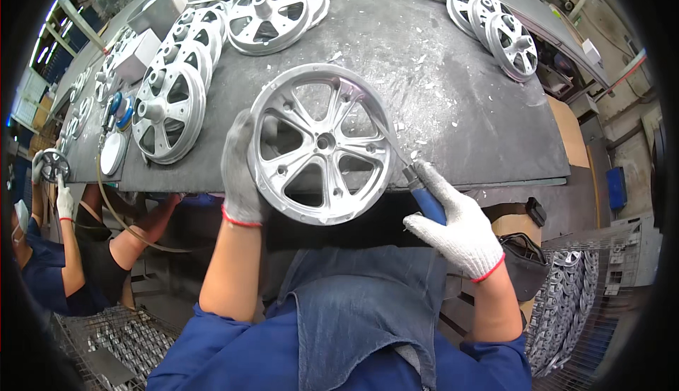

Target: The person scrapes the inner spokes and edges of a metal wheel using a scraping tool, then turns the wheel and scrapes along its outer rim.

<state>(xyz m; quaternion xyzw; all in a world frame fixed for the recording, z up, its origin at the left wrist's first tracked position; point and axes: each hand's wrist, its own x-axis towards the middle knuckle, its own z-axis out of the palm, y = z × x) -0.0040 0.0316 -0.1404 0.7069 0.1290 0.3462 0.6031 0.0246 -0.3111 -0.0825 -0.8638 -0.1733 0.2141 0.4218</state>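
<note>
The left hand's (239, 168) fingers clasp the spoked metal wheel (332, 152); the right hand's (463, 234) wrap the blue-handled scraper (428, 205) at its edge. Apparently deburring; the next stroke calls for firm bracing.

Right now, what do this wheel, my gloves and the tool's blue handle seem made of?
Wheel: likely bare metal, perhaps cast aluminium, from its silvery sheen. Right glove: apparently knitted fabric, matte white, with textured surface. Left glove: probably likewise, but greyer. Handle: probably plastic, evenly blue; painted wood is possible.
</note>
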